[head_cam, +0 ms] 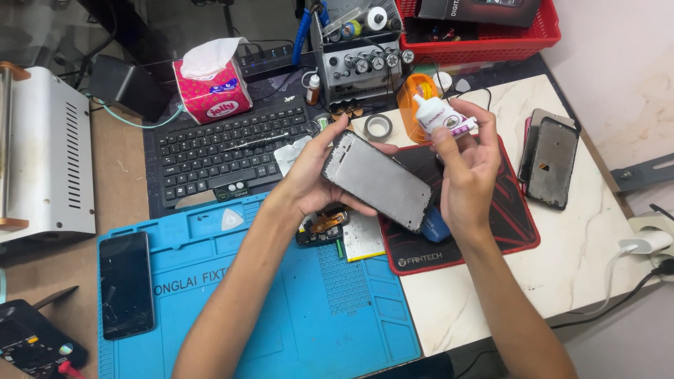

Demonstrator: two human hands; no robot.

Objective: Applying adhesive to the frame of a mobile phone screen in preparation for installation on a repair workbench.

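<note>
Frame (377, 180) of a phone, grey and rectangular, sat tilted above the table, clasped in the left hand (312, 175): thumb on its upper edge, fingers curled under its lower edge, so that grip was closed on the frame. Just right of it, the right hand (467, 172) held a small white glue bottle (437, 116) with its cap end pointing up and left, above the frame's upper right corner; that grip was closed round the bottle.

Under the hands lay a black-and-red mat (491, 231) on the marble table (583, 260), with a small blue thing peeping out below the frame. A dark circuit part (321, 228) and a pale square sheet (364, 238) lay beside it, at the edge of a blue work mat (281, 302). On the blue mat's left side rested a black phone (126, 283).

Farther out: a black keyboard (217, 151), a pink tissue box (212, 91), a tape roll (378, 127), an orange bottle (414, 102), a red basket (484, 31), and two stacked phone screens (551, 163) at the right.
</note>
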